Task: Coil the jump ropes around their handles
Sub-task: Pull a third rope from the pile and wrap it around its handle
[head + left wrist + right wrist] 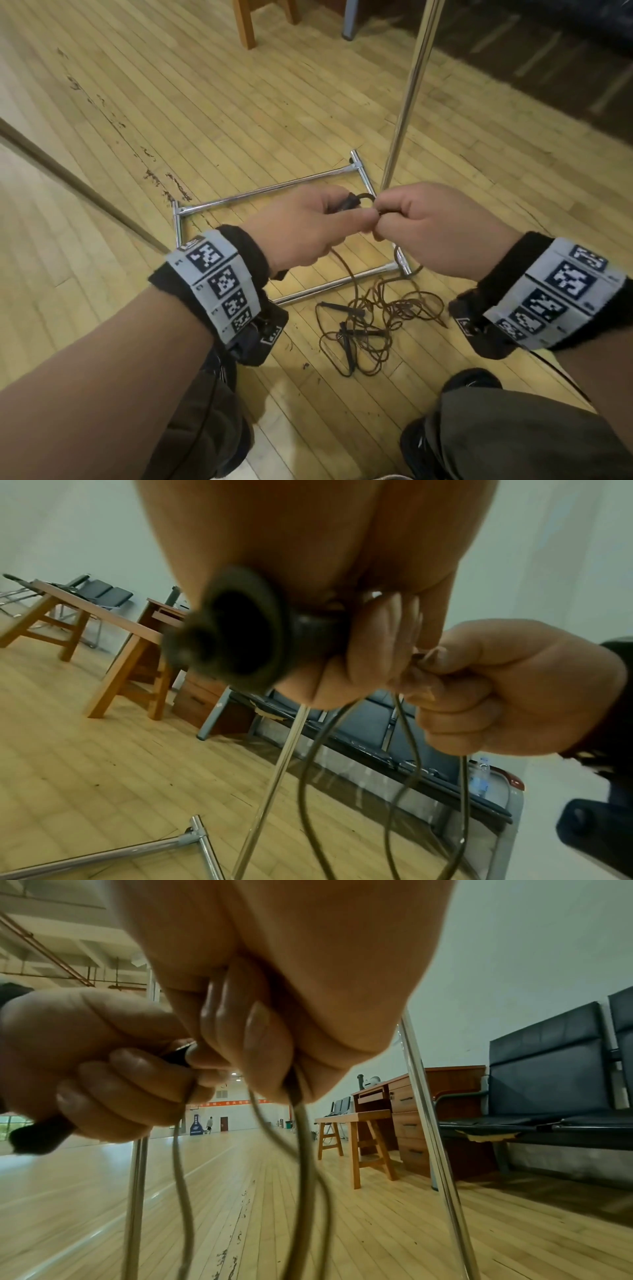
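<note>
My left hand grips a black jump rope handle, whose flared butt end fills the left wrist view. Close to its right, my right hand pinches the thin brown rope where it leaves the handle. Loops of that rope hang down from both fists. On the floor below lies a tangled heap of brown rope with several black handles in it.
A chrome rack base lies on the wooden floor under my hands, and its upright pole rises just right of them. Wooden stools, a desk and black bench seats stand by the wall. My knees are at the bottom.
</note>
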`<action>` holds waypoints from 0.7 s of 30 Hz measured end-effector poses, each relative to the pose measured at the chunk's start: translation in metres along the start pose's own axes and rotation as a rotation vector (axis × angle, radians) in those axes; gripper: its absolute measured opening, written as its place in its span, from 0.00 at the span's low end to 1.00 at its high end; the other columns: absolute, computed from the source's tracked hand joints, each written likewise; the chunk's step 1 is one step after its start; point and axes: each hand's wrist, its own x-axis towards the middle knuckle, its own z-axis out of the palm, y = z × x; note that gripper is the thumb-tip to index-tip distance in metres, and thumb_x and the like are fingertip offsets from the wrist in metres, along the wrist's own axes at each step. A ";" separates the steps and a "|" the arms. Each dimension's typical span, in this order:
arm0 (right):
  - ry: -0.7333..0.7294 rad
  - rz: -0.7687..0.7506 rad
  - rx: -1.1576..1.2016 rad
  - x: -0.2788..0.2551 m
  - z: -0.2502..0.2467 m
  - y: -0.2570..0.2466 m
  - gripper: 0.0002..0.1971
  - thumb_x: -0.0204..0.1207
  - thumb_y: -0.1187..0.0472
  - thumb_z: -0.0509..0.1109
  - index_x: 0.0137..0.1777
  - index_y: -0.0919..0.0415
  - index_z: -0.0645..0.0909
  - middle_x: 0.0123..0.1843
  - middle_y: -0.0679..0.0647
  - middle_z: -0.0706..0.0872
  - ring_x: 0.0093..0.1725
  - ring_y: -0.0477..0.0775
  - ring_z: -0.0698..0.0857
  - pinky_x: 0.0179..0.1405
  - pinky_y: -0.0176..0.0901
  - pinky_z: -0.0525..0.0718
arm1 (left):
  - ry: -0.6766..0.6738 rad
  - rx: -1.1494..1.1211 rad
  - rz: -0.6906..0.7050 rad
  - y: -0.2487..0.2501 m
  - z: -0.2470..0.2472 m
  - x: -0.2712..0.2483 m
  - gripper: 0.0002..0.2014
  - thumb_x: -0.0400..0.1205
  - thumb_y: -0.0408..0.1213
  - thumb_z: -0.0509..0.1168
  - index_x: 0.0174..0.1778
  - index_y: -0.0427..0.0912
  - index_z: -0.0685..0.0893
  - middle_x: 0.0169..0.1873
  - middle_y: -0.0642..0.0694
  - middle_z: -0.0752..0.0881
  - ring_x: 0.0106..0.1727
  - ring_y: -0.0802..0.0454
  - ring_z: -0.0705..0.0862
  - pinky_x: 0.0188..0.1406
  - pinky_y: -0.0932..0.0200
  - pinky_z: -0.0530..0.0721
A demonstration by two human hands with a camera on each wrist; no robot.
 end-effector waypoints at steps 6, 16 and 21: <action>0.020 0.003 0.047 0.000 0.000 0.014 0.11 0.86 0.56 0.65 0.42 0.52 0.85 0.31 0.54 0.82 0.25 0.47 0.76 0.24 0.37 0.76 | 0.151 0.028 0.024 0.003 -0.009 0.004 0.12 0.86 0.50 0.73 0.39 0.50 0.87 0.21 0.57 0.74 0.21 0.57 0.70 0.21 0.63 0.70; -0.020 0.273 -0.048 0.010 0.001 0.095 0.11 0.87 0.53 0.65 0.42 0.50 0.83 0.26 0.41 0.80 0.27 0.45 0.75 0.26 0.42 0.76 | 0.813 -0.457 -0.055 0.002 -0.057 0.003 0.05 0.88 0.43 0.71 0.53 0.46 0.86 0.27 0.57 0.77 0.24 0.60 0.71 0.21 0.62 0.70; -0.006 0.344 -0.020 0.016 0.003 0.110 0.11 0.87 0.49 0.68 0.42 0.47 0.83 0.27 0.46 0.80 0.26 0.46 0.77 0.28 0.46 0.76 | 1.029 -0.595 -0.046 -0.006 -0.073 0.003 0.13 0.88 0.37 0.68 0.37 0.48 0.78 0.23 0.55 0.70 0.20 0.58 0.65 0.18 0.61 0.61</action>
